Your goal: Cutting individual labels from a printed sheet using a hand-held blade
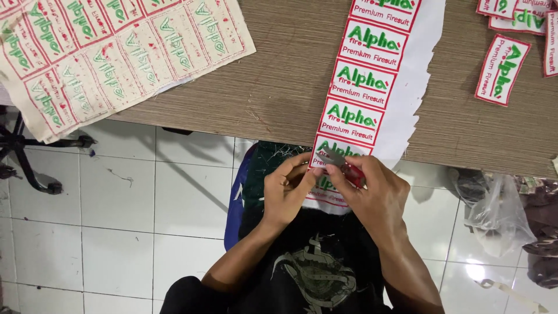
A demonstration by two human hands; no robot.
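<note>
— What are the fingers doing, from where you stand?

— The right hand (372, 195) has its fingers curled tight around small red-handled snips (343, 166), the metal blades poking out at the edge of a patch. The left hand (288, 189) pinches the near end of the strip of embroidered patches (363, 87) between thumb and fingertips, right beside the blades. The two hands almost touch.

— And where does that strip lie?

— It runs from the hands, held just off the table's edge over the person's lap, up and away across the wooden table (279, 75). White backing cloth, rectangular patches one after another, each with a red border and green and red stitching.

— Anything else on the table?

— To the left, a big sheet of patches (110, 52) lies back side up, hanging partly over the edge. At the far right, a few loose cut patches (503, 70) rest well apart from the strip.

— Below the table?

— White floor tiles, a black chair base (35, 157) at the left, and a clear plastic bag (500, 215) at the right.
</note>
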